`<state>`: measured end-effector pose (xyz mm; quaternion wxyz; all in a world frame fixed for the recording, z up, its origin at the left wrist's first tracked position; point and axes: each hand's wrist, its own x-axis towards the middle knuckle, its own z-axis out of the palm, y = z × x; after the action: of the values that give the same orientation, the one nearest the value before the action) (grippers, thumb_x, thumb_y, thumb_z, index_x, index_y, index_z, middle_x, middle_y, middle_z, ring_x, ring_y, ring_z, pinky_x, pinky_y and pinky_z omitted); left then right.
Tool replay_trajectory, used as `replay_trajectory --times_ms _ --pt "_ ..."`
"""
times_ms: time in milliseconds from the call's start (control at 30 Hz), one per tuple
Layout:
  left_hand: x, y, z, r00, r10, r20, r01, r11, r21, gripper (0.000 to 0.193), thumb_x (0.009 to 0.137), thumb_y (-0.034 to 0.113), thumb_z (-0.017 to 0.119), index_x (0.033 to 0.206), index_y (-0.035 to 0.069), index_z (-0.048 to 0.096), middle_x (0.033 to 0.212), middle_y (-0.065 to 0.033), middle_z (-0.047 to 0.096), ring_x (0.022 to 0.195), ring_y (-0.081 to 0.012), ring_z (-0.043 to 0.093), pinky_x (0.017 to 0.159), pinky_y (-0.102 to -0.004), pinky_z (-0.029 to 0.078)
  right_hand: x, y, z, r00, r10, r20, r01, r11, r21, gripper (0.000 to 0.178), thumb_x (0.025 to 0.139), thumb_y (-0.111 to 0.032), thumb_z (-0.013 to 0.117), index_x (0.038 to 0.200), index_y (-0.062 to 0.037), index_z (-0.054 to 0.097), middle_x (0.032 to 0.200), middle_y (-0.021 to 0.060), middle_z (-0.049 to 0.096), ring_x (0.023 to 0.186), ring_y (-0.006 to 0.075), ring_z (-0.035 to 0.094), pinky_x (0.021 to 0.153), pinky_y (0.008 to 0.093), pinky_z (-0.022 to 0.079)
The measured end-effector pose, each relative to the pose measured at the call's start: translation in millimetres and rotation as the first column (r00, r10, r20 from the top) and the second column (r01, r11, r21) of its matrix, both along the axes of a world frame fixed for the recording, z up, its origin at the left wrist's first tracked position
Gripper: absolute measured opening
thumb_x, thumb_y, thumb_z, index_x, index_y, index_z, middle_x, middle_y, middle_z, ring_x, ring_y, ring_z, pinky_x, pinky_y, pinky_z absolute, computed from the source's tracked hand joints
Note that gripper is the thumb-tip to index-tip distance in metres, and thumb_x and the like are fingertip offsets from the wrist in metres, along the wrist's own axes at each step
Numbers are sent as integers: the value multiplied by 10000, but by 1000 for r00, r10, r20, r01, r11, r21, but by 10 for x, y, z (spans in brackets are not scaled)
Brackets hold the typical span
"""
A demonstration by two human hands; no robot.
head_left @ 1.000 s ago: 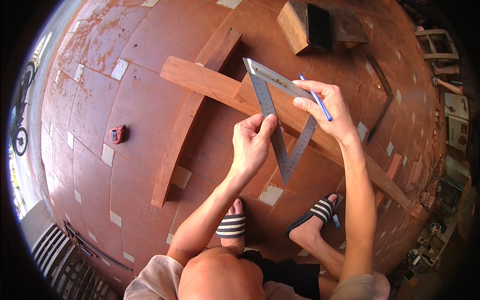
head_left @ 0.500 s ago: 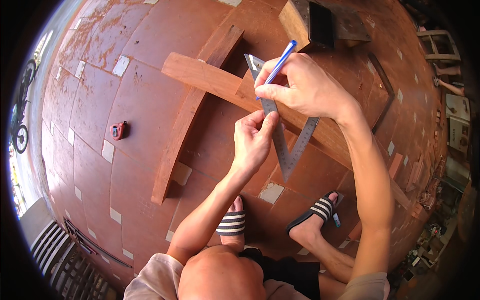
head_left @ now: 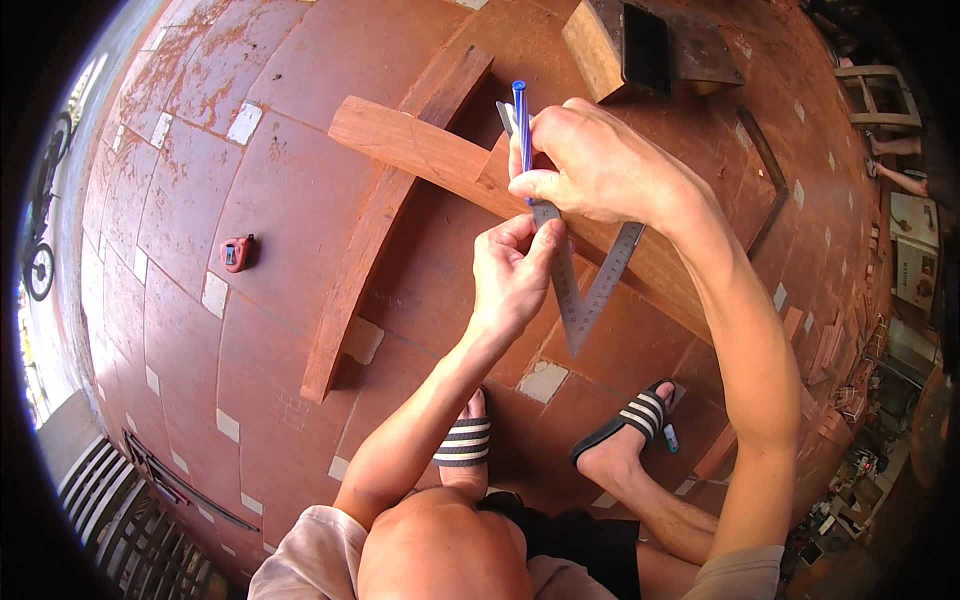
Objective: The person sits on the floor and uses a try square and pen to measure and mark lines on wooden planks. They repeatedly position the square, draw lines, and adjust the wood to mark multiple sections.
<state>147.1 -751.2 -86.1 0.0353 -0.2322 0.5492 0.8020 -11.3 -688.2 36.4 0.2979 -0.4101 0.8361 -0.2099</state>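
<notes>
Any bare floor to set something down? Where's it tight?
Free: floor between the red tape measure and the lower timber; also left of the tape measure. Crowded: around the left hand and right hand, with metal square and pen at the upper timber.

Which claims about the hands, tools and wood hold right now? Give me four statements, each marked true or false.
1. The small red tape measure lies on the reddish tiled floor. True.
2. The left hand holds the tape measure. False: it pinches the grey metal triangular ruler.
3. The right hand holds a slim blue-and-white pen. True.
4. The reddish-brown wooden beams lie parallel. False: the longer beam crosses the shorter beam.
</notes>
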Motion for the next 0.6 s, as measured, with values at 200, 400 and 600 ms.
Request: replay_trajectory --times_ms 200,400,600 --pt "-8 42 -5 996 65 -67 -67 997 -30 298 1045 234 693 905 -25 744 747 -18 708 682 -59 584 621 -274 492 -3 -2 34 999 31 -29 -30 999 45 225 906 -168 740 892 49 680 852 251 707 937 399 711 855 484 558" --pt "4 3 -16 1000 2 -6 -2 1000 -7 240 1040 213 721 1005 -20 763 876 -29 756 805 -66 644 779 -270 529 12 6 -48 985 54 -166 -66 995 -69 211 870 -164 731 853 46 736 723 235 677 727 362 703 732 447 543" --pt "6 1 -12 1000 4 3 -4 1000 3 247 1035 225 731 1002 -17 763 874 -28 757 805 -66 645 777 -269 529 -7 -34 -120 975 103 -197 -121 989 -83 223 876 -170 737 868 53 733 731 234 679 731 364 699 741 438 549"
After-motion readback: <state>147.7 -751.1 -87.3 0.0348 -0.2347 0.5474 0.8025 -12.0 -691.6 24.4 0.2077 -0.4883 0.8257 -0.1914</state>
